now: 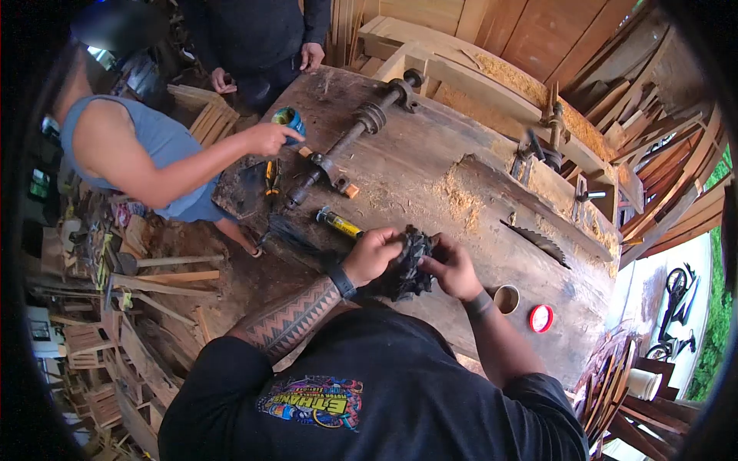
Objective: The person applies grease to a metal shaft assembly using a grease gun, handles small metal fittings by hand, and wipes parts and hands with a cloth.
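Note:
My left hand (373, 257) and my right hand (455, 269) are closed on opposite sides of a black, crumpled, rag-like bundle (413, 265). Its exact kind is hard to make out. Both hands are just above the near edge of the wooden table (477, 265). Just beyond my left hand lies a yellow and black tube (339, 223). To the right of my right wrist stands a small round tin (506, 299), with a red-rimmed lid (541, 318) beside it.
A metal shaft with bearings (370, 117) lies across the table. Yellow-handled pliers (272, 177) rest at left, a toothed saw blade (542, 244) at right. A co-worker's hand (269, 139) is at a blue can (290, 123); another person (257, 46) stands behind. Sawdust (461, 201) covers patches.

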Demonstrator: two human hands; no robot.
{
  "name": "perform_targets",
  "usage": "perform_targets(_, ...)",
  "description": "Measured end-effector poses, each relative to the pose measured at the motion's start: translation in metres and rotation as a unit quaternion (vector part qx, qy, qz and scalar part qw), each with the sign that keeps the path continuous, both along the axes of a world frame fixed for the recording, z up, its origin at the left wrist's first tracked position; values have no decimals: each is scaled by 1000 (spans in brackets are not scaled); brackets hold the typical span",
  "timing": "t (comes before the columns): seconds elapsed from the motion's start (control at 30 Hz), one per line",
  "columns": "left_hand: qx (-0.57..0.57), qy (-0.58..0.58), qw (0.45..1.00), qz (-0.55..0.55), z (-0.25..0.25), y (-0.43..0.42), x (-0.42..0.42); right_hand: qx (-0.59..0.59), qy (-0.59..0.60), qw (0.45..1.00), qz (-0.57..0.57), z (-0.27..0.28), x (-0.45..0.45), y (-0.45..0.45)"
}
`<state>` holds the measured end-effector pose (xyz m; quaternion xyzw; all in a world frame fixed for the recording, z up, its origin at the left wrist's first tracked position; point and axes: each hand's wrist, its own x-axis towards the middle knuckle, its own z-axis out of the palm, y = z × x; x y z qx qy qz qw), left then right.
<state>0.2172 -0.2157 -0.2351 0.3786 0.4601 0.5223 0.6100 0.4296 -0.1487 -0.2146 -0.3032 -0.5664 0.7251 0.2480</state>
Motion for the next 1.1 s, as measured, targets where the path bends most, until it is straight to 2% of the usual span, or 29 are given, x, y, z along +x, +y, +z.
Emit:
perform_targets(0.03,-32,-60,997,25,-4,-1,2,151,-90,984,5,-8,5,1)
perform_targets(0.13,-137,-159,978,15,0,-4,4,432,-87,898,5,2,8,2)
perform_targets(0.17,-185,-199,962,4,7,-3,4,442,-81,893,-2,10,5,1)
perform_targets(0.27,-136,-157,978,-18,16,-1,11,462,-87,883,19,9,8,-2)
perform_targets(0.3,-102,-111,988,-25,5,0,9,331,-45,942,-16,-1,6,-8)
perform_targets(0.33,-68,-65,995,-33,-9,1,7,193,-2,980,-50,-18,2,-16)
perform_targets(0.37,-33,-18,998,-41,-24,4,5,51,40,994,-83,-33,1,-18)
perform_targets(0.43,42,56,996,-46,-17,12,6,-181,160,968,-72,-41,-1,-8)
perform_targets(0.47,77,92,992,-49,-14,15,6,-295,216,928,-66,-45,-1,-4)
perform_targets(0.5,77,88,992,-40,-6,16,9,-344,184,916,-94,-11,-7,-5)
perform_targets(0.6,73,77,994,-17,10,25,11,-253,167,946,-113,-13,-7,8)
perform_targets(0.63,65,74,995,-12,8,28,9,5,58,995,-81,-5,-3,10)
perform_targets(0.67,57,71,996,-7,7,29,8,153,-5,987,-55,2,-1,13)
perform_targets(0.7,25,33,999,12,5,30,13,296,-67,952,-27,7,2,14)
perform_targets(0.73,17,30,999,9,2,28,15,431,-128,893,1,8,3,14)
perform_targets(0.77,9,27,1000,6,-1,26,16,407,-99,908,-2,5,2,12)
perform_targets(0.8,1,25,1000,3,-4,24,18,281,-36,958,-46,-4,-4,9)
perform_targets(0.83,23,4,1000,20,-5,24,21,148,28,984,-91,-16,-14,5)
perform_targets(0.87,55,37,997,26,-6,22,19,12,90,987,-135,-24,-20,2)
perform_targets(0.9,86,70,993,31,-5,23,14,-56,74,987,-133,-24,-20,6)
perform_targets(0.93,119,102,987,34,-4,23,10,-111,104,979,-136,-24,-22,9)
perform_targets(1.0,112,87,990,27,0,20,5,-217,164,951,-146,-23,-26,10)
perform_targets(1.07,121,100,987,35,8,17,2,-211,195,948,-140,-37,-15,12)
perform_targets(1.1,126,56,989,44,8,17,1,-221,198,943,-148,-26,-16,10)
